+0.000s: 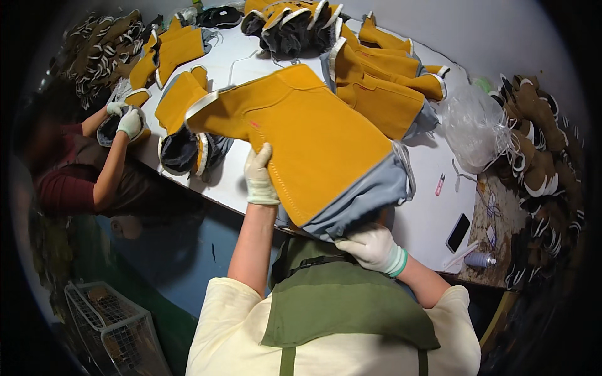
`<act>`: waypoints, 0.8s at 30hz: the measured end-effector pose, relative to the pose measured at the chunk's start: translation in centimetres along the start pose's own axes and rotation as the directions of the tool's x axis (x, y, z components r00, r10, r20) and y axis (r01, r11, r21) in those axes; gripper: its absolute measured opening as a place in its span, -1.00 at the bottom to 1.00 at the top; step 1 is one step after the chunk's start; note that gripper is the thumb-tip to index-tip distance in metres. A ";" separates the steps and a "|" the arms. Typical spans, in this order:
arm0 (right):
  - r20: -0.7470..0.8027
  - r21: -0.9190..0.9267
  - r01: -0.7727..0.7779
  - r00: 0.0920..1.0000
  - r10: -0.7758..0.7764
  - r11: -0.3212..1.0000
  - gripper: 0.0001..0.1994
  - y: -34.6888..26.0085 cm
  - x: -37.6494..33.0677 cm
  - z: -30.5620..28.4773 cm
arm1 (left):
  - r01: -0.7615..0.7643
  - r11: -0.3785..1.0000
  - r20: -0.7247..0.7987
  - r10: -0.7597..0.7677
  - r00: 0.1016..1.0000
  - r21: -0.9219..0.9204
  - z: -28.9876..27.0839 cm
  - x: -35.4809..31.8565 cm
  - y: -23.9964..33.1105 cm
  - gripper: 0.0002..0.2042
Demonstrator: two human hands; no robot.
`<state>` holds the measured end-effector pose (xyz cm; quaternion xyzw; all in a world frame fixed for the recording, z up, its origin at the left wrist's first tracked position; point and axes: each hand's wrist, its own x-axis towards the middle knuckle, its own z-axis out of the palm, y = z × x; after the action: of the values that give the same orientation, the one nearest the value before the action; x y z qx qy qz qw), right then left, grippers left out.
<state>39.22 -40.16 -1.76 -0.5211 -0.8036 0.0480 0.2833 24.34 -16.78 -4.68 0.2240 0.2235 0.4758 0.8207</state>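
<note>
A mustard-yellow boot upper point(320, 144) is held up in front of me, its white-edged toe end pointing left. A grey-blue fabric cuff point(360, 194) with a drawstring runs along its lower right end. My left hand point(259, 172), in a white knit glove, is closed on the boot upper's near edge, thumb on the outer face. At the cuff's lower edge is my right hand point(371, 247), gloved in white with a green wrist band. Its fingers are closed on the cuff, partly hidden by shadow.
Yellow boot uppers point(382, 100) lie piled on the white table point(426, 232). At right are a clear plastic bag point(473, 128), pink thread snips point(440, 184), a phone point(458, 233) and a thread spool point(480, 259). A co-worker's gloved hands point(128, 120) work at left. Below stands a wire basket point(119, 326).
</note>
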 end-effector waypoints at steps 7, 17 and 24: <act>0.108 0.328 -0.256 0.966 0.233 0.909 -0.79 0.3 -1.3 -3.3 | -0.105 0.987 0.067 0.097 0.993 0.121 0.0 0.1 1.1 -0.58; -0.273 0.595 -0.549 0.549 0.790 0.587 -0.47 5.5 2.0 -4.2 | -0.029 0.997 0.182 0.017 0.983 0.066 -0.2 -0.5 0.4 -0.56; -0.030 0.800 -0.498 0.525 0.851 0.335 -0.42 3.9 2.7 -3.5 | -0.075 0.994 0.203 0.056 0.978 0.085 -0.4 -1.7 0.6 -0.55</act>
<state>43.31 -36.84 0.79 -0.6564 -0.3226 0.3483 0.5864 22.90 -17.89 -4.41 0.3155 0.1538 0.4669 0.8117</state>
